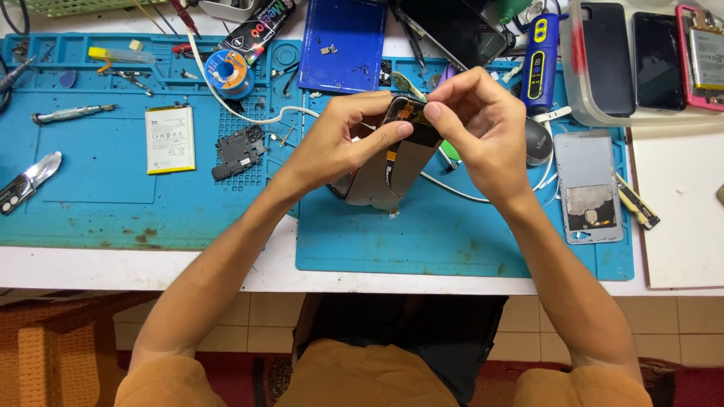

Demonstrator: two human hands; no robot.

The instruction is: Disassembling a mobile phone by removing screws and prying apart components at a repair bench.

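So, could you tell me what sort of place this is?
Probably a phone repair bench: blue repair mats, a loose phone battery, and both hands working on an opened phone.

A white, yellow-edged rectangular battery label [170,139] lies flat at nine o'clock on the blue mat. A dark glossy pouch [260,30] with coloured print sits at eleven o'clock. At two o'clock, two black phone screens [607,56] (both dark) lie in a clear tray [584,113], beside a pink-framed phone's pale battery label [707,56].
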